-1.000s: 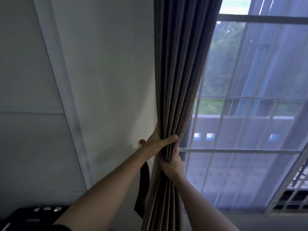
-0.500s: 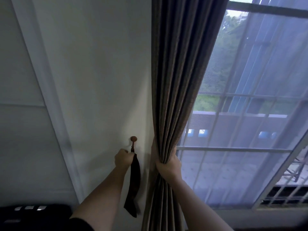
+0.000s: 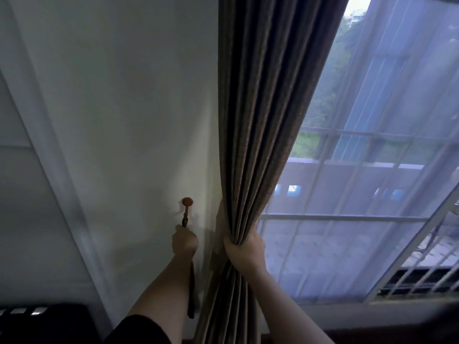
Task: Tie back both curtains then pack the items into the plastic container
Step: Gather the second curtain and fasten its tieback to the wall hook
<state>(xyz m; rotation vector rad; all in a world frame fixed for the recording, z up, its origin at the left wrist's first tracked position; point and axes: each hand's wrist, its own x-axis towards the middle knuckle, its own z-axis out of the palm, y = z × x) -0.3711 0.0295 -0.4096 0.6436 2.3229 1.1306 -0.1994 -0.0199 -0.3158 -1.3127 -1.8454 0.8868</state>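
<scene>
Beside the window, right hand (image 3: 244,247) bunches curtain (image 3: 258,135); left hand (image 3: 184,242) holds tieback (image 3: 191,291).

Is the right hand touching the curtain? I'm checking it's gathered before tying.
Touching. The head view shows the right hand with its fingers wrapped around the bunched folds of the curtain.

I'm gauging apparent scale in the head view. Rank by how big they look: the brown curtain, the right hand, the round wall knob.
1. brown curtain
2. right hand, though it is near the camera
3. round wall knob
</scene>
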